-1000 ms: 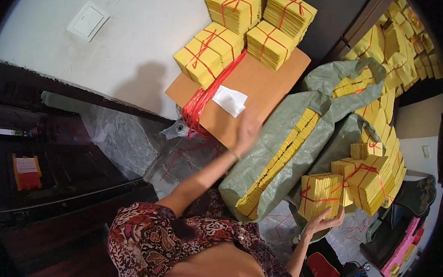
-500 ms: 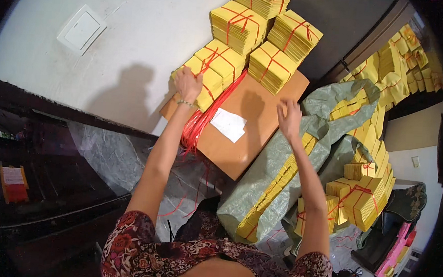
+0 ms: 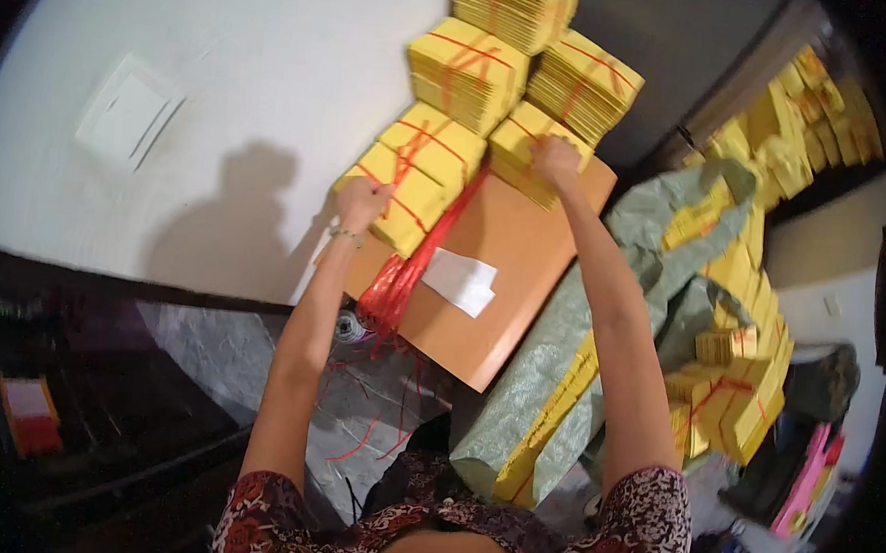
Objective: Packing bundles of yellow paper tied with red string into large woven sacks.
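Observation:
My left hand [image 3: 362, 206] rests at the wall-side edge of the near left bundle of yellow paper [image 3: 410, 203], its fingers closed by the red ties. Just behind that bundle sits another yellow bundle [image 3: 438, 136]. Farther right, my right hand [image 3: 555, 159] is on top of a tied yellow bundle [image 3: 513, 145], fingers bent down over its red strap; the fingertips are partly hidden. Between the two rows, loose red plastic strings [image 3: 394, 286] run along the brown tabletop [image 3: 508, 270]. A white paper sheet [image 3: 460, 280] lies beside them.
Taller yellow stacks [image 3: 468, 73] stand at the back against the wall. To the right, a grey-green woven sack [image 3: 528, 381] bulges with yellow paper, with more tied bundles [image 3: 742, 407] beyond. A round spool-like object [image 3: 350, 327] shows below the table's left edge.
My right hand has moved forward and left, from above the table's right edge onto the right bundle. My left hand stays at the left bundle, and the view has shifted.

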The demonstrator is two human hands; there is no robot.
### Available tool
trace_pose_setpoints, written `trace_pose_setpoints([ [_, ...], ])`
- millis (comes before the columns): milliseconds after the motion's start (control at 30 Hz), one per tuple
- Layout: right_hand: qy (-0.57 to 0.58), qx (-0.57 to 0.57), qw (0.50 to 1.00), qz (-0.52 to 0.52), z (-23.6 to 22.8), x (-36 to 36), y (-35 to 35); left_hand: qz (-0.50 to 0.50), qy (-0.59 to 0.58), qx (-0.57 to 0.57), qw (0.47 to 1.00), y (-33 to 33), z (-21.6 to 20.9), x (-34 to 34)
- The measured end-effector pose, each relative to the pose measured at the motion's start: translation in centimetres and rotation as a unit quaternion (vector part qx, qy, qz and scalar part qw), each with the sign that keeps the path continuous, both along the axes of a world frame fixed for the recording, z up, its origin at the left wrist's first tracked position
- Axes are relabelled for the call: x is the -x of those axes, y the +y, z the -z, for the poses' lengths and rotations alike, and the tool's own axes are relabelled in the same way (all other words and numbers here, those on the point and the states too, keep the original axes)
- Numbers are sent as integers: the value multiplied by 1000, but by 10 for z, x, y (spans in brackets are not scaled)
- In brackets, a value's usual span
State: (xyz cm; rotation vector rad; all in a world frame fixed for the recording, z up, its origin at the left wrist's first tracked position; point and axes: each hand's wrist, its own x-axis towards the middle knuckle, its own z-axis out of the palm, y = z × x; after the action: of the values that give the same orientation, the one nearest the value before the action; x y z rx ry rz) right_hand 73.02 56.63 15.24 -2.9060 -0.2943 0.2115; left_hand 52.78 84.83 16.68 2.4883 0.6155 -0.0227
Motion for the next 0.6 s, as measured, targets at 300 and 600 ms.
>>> trace_pose_setpoints([
  [300, -279, -147, 947, 55, 1, 68, -22, 21, 31, -92, 995, 4, 33, -12],
  [600, -219, -373, 901, 28, -94, 254, -121, 39, -163, 64, 984, -20, 19, 65],
])
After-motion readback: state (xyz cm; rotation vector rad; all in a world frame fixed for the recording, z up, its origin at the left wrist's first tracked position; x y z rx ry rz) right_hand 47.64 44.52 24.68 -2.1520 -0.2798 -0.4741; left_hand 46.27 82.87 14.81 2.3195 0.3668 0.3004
